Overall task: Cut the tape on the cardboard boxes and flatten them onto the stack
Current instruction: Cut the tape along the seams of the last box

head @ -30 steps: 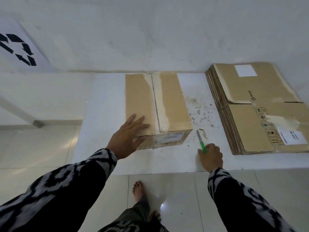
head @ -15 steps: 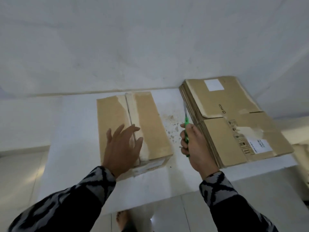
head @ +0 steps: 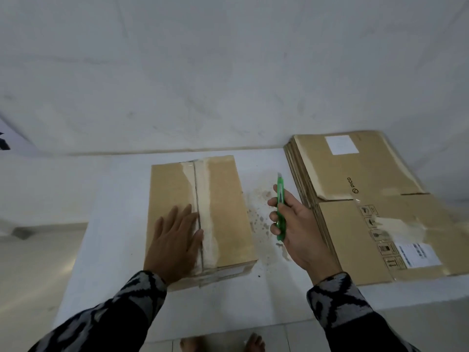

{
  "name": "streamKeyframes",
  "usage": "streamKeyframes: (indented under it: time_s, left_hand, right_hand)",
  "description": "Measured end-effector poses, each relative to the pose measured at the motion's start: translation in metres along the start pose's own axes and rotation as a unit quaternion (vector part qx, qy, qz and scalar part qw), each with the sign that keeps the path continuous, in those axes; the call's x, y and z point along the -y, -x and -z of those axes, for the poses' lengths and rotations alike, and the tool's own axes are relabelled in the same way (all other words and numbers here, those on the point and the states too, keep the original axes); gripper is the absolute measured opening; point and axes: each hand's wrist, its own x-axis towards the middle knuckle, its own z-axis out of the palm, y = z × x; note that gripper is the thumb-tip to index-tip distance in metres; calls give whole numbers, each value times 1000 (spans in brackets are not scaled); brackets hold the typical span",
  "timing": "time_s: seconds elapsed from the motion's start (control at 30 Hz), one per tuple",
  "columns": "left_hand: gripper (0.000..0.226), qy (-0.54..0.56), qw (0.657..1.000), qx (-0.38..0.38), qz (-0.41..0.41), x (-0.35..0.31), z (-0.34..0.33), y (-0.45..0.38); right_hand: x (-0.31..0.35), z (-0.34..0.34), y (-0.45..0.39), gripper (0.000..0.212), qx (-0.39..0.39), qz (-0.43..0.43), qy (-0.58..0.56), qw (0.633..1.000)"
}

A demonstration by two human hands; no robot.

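A closed rectangular box of brown cardboard (head: pixel 203 219) stands on the white desk (head: pixel 116 199), a little left of the middle, with its long side going away from the person. A pale strip of tape (head: pixel 203 199) runs along the seam in the middle of its top, from the far edge to the near edge. The left hand (head: pixel 175 240) lies flat on the near left part of the top, its fingers (head: pixel 182 217) straight and close together, touching the edge of the tape and holding nothing. The right hand (head: pixel 297 229) is in the air between the box and the stack, and its fingers (head: pixel 275 219) are curled round a thin green utility knife (head: pixel 280 207), whose tip points away from the person; I cannot tell if the blade is out. At the right of the desk lies the stack of flattened brown cardboard boxes (head: pixel 368 207), near the box but apart from it. The box looks light and probably empty, so it may slide on the smooth desk when the knife pulls; the flat palm on top is a good hold for this. The cardboard is stiff at the edges but the top flaps can sink near the seam, so the pressing hand is better placed beside the tape, not on the cutting line. The knife handle is thin and needs a firm grip.
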Motion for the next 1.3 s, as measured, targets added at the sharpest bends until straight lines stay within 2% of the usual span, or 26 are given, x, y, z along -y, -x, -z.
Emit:
streamKeyframes:
  time_s: [0.1,0.23,0.3,0.33,0.4,0.47,0.57,0.67,0.83,0.9,0.93,1.0,1.03,1.07,1.1,1.17,1.23,1.3]
  left_hand:
    - [64,-6,1000,-4,11,-4,1,0]
    - [62,-2,1000,-12,25,-7,1,0]
    - [62,-4,999,-15,31,-10,1,0]
    - [62,-6,999,-15,31,-10,1,0]
    - [61,-4,999,-18,31,-12,1,0]
    - [58,11,999,-24,40,-13,2,0]
    - [57,46,993,-63,90,-12,2,3]
    - [47,59,979,-90,176,-6,0,13]
    - [64,115,965,-107,211,0,1,17]
    - [73,159,955,-103,229,-1,8,13]
    - [76,191,946,-100,241,1,13,12]
    - [76,283,914,-84,278,16,20,15]
    - [74,338,890,-62,299,24,23,18]
    - [72,396,863,-31,312,32,24,23]
    - [68,450,837,4,311,38,22,28]
    - [52,488,825,46,280,43,20,36]
    - [49,488,840,33,236,44,29,33]
    - [58,462,868,1,184,43,50,26]
  right_hand:
    - [1,12,-5,50,21,-24,-25,999]
    - [-4,32,-12,61,42,-53,6,998]
    - [-10,44,-19,62,34,-69,57,995]
    - [-18,50,-27,62,18,-72,131,989]
    - [-41,65,-44,65,-9,-70,319,945]
    - [-73,79,-62,72,-18,-78,448,891]
    - [-115,85,-78,67,-60,-99,520,846]
    - [-134,84,-80,62,-89,-71,578,808]
    - [-145,78,-76,62,-115,-97,643,751]
    - [-130,71,-71,60,-135,-118,625,760]
    - [-120,67,-68,58,-148,-110,594,783]
    - [-94,48,-53,53,-134,-61,470,870]
    - [-83,35,-43,49,-102,-44,398,911]
    - [-72,18,-29,48,-55,-50,349,934]
    - [-67,0,-16,49,-4,-78,330,941]
    - [-73,-25,-2,55,38,-96,344,933]
    - [-83,-39,2,68,17,-54,349,935]
    - [-89,-44,2,80,8,-52,329,943]
